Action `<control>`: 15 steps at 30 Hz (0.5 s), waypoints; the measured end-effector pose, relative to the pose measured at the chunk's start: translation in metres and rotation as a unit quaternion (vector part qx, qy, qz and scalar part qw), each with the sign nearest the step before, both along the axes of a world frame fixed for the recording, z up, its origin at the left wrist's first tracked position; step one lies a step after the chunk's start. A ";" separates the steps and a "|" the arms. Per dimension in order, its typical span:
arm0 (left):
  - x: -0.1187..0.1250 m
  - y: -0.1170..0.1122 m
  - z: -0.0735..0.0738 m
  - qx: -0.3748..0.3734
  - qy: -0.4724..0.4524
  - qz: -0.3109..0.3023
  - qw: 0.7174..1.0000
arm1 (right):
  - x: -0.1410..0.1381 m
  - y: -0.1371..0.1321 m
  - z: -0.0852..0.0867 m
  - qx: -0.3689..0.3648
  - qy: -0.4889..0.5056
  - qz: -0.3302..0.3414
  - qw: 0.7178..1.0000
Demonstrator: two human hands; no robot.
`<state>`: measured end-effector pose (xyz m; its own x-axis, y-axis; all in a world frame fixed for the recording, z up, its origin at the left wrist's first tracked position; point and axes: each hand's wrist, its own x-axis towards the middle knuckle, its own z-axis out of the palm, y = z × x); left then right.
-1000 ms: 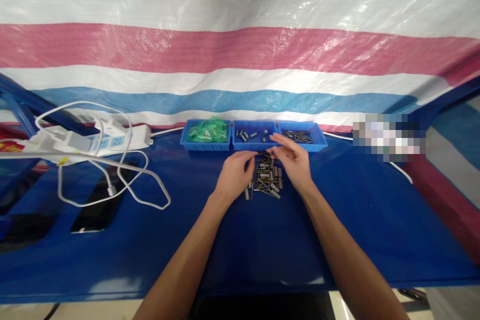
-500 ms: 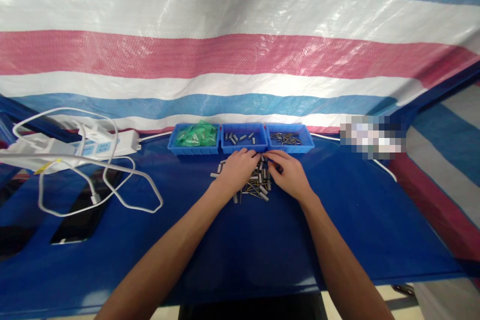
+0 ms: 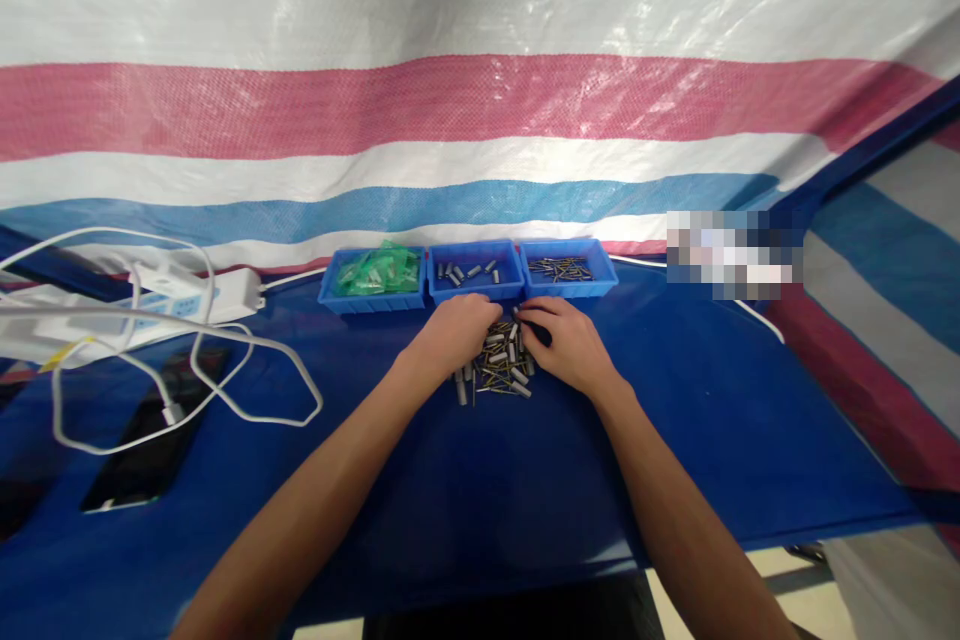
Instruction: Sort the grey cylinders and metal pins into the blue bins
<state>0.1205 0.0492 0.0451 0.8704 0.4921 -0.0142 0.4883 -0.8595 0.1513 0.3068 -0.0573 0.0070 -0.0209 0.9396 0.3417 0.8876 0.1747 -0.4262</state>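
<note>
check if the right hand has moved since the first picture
Yes, toward the person: the right hand overlapped the front of the rightmost blue tray then; now it appears just in front of it.

Both of the person's bare arms reach forward and slant inward, the left forearm and the right forearm. I see the left hand back-up, fingers curled; the right hand bends its fingers toward it, fingertips near the left's.
</note>
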 end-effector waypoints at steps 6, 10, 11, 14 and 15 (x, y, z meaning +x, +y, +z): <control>0.000 -0.001 0.008 -0.013 0.009 0.037 0.999 | -0.002 0.000 -0.001 -0.009 0.002 0.012 1.000; -0.003 0.000 0.012 -0.030 -0.036 0.038 0.998 | -0.001 0.002 0.000 0.002 0.049 0.020 0.999; -0.004 0.001 0.013 -0.039 -0.061 0.028 0.997 | -0.001 0.002 0.000 0.008 0.065 0.018 0.998; -0.006 0.003 0.014 -0.091 -0.149 0.003 0.985 | -0.001 0.003 -0.001 0.021 0.154 0.004 0.988; -0.007 0.004 0.014 -0.112 -0.178 0.002 0.978 | -0.002 0.003 -0.001 0.016 0.203 0.002 0.979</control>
<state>0.1133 0.0535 0.0589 0.8382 0.5142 0.1816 0.3734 -0.7840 0.4959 0.3048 -0.0546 0.0062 0.1186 0.9287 0.3513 0.6461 0.1965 -0.7376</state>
